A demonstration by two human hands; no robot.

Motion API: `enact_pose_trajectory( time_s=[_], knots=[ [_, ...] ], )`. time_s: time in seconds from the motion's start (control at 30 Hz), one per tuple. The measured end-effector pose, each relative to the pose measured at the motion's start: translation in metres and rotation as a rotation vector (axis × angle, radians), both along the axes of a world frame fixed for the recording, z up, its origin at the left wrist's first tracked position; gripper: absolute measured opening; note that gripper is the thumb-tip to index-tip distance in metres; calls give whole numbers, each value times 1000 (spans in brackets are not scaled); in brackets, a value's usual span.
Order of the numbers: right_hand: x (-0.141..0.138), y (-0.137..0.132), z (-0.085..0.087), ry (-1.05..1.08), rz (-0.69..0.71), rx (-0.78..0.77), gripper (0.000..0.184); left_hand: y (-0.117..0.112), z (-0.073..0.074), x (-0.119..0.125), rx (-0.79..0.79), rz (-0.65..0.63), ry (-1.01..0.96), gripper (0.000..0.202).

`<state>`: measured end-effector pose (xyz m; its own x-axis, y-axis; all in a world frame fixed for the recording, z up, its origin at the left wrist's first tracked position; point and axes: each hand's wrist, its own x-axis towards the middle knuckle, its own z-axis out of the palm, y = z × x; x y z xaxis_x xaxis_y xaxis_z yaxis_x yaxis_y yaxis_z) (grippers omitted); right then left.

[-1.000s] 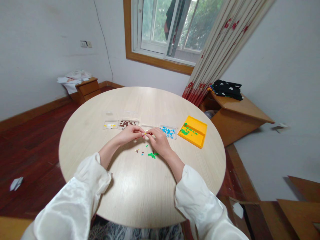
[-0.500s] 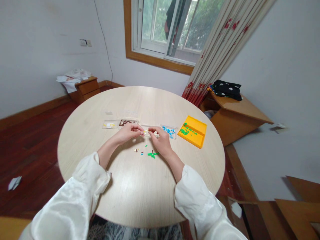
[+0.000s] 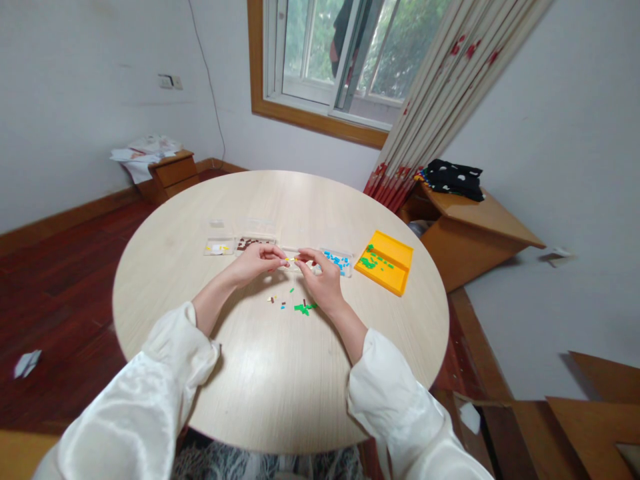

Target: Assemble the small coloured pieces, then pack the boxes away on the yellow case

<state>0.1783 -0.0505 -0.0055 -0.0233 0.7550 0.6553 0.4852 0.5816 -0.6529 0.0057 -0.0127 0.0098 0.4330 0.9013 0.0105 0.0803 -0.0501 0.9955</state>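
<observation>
My left hand (image 3: 257,262) and my right hand (image 3: 320,279) meet fingertip to fingertip above the middle of the table. Pinched between them is a small yellow building brick (image 3: 291,259); its exact shape is too small to make out. Below the hands lie green bricks (image 3: 303,309) in a cluster, a single green brick (image 3: 292,291), a brown brick (image 3: 272,300) and a tiny blue brick (image 3: 283,307). Behind my left hand is a clear box of brown bricks (image 3: 255,243). Beside my right hand stands a clear box with blue bricks (image 3: 342,263).
An open yellow case (image 3: 403,280) holding green bricks rests on the right of the round table (image 3: 270,387). At the left is a clear box (image 3: 206,249) with yellow pieces. Beyond the table stand a small cabinet (image 3: 175,175) and a wooden desk (image 3: 493,217).
Both hands stay almost in place, fingertips still together around the small yellow brick. The whole view has shifted very slightly.
</observation>
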Motion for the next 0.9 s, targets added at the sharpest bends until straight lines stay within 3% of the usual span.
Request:
enact_pose_trajectory(
  time_s=[0.63, 0.9],
  knots=[
    [-1, -3, 1, -77, 9, -7, 20, -6, 8, 3, -11, -73, 7, 24],
    [-2, -5, 3, -85, 49, 13, 19, -6, 5, 3, -36, -75, -32, 19]
  ],
)
